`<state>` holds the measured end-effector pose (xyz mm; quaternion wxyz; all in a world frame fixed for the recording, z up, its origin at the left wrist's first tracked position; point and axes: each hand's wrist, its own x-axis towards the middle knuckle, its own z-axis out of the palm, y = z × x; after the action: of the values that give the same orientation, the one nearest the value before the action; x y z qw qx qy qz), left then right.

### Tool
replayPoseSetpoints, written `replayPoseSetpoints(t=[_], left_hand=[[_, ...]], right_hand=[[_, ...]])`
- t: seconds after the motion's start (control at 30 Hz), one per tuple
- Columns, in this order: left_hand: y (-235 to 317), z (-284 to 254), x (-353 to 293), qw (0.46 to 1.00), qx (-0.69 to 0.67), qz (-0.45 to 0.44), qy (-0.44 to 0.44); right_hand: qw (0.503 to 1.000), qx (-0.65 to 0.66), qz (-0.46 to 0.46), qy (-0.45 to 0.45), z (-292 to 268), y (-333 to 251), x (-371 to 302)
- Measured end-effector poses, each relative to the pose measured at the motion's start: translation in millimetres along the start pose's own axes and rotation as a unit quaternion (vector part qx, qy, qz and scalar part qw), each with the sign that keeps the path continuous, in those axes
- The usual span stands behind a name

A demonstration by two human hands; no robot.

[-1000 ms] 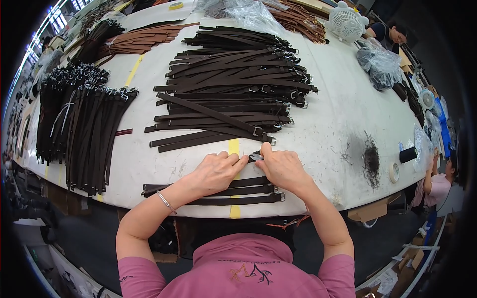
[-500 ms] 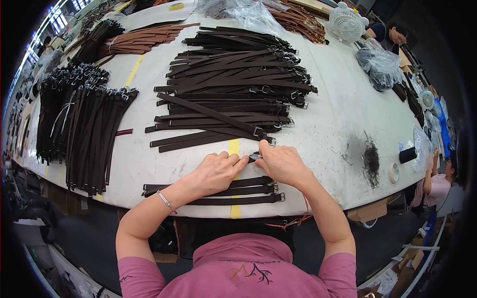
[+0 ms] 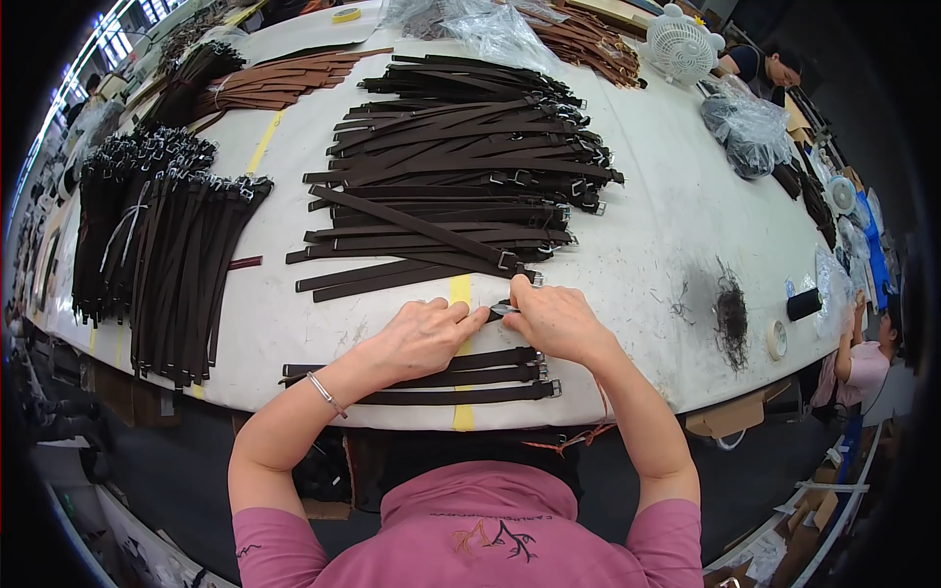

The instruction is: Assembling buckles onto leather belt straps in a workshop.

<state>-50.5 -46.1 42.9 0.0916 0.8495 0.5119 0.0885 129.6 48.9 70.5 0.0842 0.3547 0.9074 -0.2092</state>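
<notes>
My left hand (image 3: 423,336) is closed, its fingertips pinching the dark end of a strap (image 3: 497,315). Against that end, my right hand (image 3: 555,319) grips a small silver tool with a narrow tip (image 3: 506,309); the palm covers the rest, so its kind is unclear. Several dark brown straps with metal buckles (image 3: 461,396) lie side by side under and in front of my hands, their buckles to the right. Just beyond my fingers spreads a large heap of similar buckled straps (image 3: 441,167), one lying slantwise on top.
Bundled dark straps (image 3: 181,265) hang over the table's left edge. Brown straps (image 3: 294,78) lie farther back. On the right are loose thread clippings (image 3: 731,318), a tape roll (image 3: 776,340), a black spool (image 3: 804,305), a plastic bag (image 3: 750,127) and a white fan (image 3: 681,44). Other people sit at right.
</notes>
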Motion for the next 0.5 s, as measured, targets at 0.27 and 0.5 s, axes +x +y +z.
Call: replayPoseSetpoints(t=[0.27,0.5], left_hand=[[-6,-4,3,0.999,-0.028,-0.003,-0.023],[-14,-8,6,0.995,-0.090,-0.022,-0.038]], right_hand=[[0.999,0.037,-0.002,0.001,3,5,1],[0.912,0.395,0.064,0.088,12,27,-11]])
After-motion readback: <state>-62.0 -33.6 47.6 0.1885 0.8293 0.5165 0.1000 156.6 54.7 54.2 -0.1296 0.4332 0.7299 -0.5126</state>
